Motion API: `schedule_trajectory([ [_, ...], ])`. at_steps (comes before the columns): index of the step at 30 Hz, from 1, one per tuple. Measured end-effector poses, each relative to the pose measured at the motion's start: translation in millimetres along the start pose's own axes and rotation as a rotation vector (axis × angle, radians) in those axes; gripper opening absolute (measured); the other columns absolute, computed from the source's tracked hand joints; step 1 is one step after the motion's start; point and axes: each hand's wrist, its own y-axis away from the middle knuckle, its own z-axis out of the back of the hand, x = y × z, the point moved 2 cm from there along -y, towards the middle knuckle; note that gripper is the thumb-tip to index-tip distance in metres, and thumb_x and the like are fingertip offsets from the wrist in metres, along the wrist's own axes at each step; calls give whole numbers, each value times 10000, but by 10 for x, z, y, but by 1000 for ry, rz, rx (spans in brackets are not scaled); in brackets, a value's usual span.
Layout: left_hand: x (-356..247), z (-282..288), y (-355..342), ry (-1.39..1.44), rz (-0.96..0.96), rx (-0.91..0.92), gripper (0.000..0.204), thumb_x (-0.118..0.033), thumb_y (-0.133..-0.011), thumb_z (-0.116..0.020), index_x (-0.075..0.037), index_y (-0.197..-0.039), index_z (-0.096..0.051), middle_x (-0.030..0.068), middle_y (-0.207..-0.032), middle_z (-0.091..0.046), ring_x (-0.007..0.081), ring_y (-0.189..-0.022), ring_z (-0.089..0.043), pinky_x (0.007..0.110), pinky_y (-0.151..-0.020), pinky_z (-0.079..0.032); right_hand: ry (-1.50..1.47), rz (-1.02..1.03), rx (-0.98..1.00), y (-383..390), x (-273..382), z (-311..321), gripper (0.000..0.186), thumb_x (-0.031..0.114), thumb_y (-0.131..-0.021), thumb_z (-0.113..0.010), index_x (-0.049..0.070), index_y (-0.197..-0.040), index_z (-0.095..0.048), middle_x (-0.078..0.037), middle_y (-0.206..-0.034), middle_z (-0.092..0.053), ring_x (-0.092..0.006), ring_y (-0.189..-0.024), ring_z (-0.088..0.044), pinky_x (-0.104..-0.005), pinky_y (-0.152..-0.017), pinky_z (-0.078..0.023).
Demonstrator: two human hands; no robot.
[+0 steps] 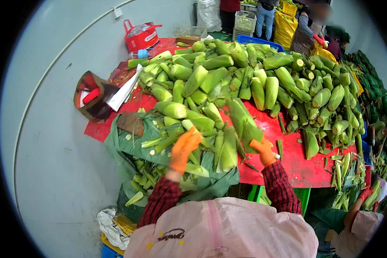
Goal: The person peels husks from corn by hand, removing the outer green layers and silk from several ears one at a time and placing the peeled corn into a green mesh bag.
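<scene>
My left hand (183, 148), in an orange glove, reaches over loose ears and husks on green sacking (118, 137), its fingers apart. My right hand (264, 152), also orange-gloved, is closed on the lower end of a big green corn ear (243, 120) tilted toward me. Just left of that ear, another one (228, 150) lies on the sacking among stripped leaves. A large heap of unhusked corn (318, 92) covers much of the red table (296, 172).
A brown container (90, 109), red bag (142, 38) and bottle (142, 54) stand at the table's left. Green crates (303, 198) sit below it. A co-worker's red-gloved hand (365, 193) is at lower right; other people (264, 21) stand behind. A grey wall (51, 142) bounds the left.
</scene>
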Motion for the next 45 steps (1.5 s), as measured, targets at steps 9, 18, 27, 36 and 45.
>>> schedule_trajectory([
  [9, -485, 234, 353, 270, -320, 133, 699, -86, -863, -683, -47, -1469, -337, 84, -1352, -517, 154, -1141, -520, 318, -1005, -414, 258, 337, 213, 536, 318, -1698, 658, 223, -765, -779, -54, -1292, -499, -119, -1114, -635, -191, -1059, -613, -318, -887, -491],
  [18, -411, 1054, 1012, -425, -491, -96, 784, -138, -766, -747, -50, -1448, -370, 120, -1392, -503, 226, -1240, -520, 326, -1026, -404, 243, -32, 510, 726, 1002, -2927, 261, 243, -878, -690, -5, -808, -646, -46, -689, -633, -107, -561, -588, -242, -516, -475],
  [27, -572, 1286, 1370, -640, -604, -128, 834, -143, -737, -728, -120, -1476, -342, 160, -1307, -561, 318, -1200, -549, 374, -993, -441, 296, -66, 698, 834, 1009, -3177, 311, 266, -896, -631, -10, -752, -624, -63, -646, -620, -133, -530, -600, -259, -500, -487],
  [36, -550, 1196, 1419, -595, -537, -148, 763, -119, -781, -730, -59, -1451, -371, 140, -1330, -557, 240, -1170, -576, 329, -976, -446, 174, -30, 634, 882, 879, -3136, 224, 149, -869, -514, -16, -741, -596, -85, -635, -605, -169, -510, -595, -278, -488, -489],
  [45, -331, 1059, 1232, 421, -316, 54, 677, -316, -889, -691, -14, -1423, -406, 140, -1249, -592, 212, -1071, -591, 342, -948, -468, -217, 34, 561, 978, 687, -3137, 215, 142, -889, -492, -23, -776, -571, -112, -658, -611, -186, -487, -569, -272, -494, -472],
])
